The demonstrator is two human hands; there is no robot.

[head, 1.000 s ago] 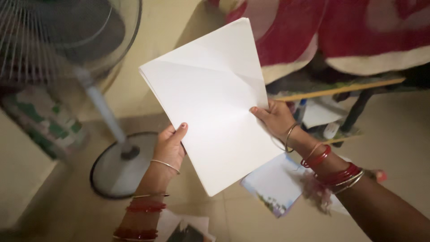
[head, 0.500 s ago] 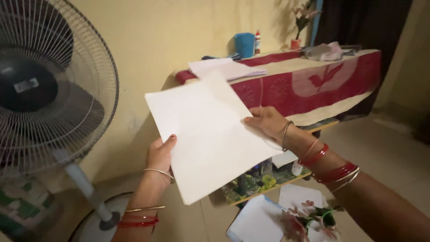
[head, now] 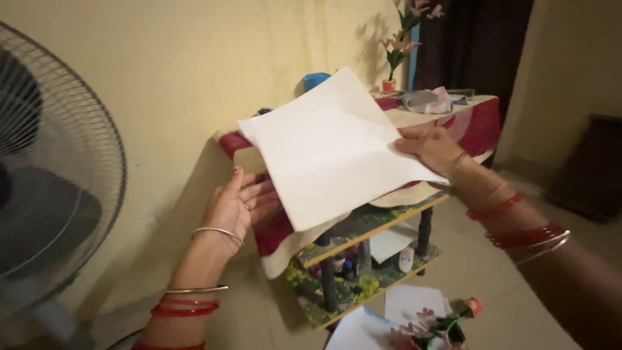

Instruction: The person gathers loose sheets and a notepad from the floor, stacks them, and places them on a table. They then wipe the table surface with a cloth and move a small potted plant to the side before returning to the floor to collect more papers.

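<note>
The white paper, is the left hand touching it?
Cannot tell. In the head view the open left hand sits at the white paper's lower left edge, fingers hidden behind the sheet. The right hand plainly pinches the right edge.

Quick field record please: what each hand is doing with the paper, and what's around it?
Right hand: grips right edge of the white paper stack
Left hand: open, palm up under the stack's lower left edge; contact unclear
Behind: low table with red patterned cloth
Left: grey wire-guard pedestal fan
Floor: loose white sheets
</note>
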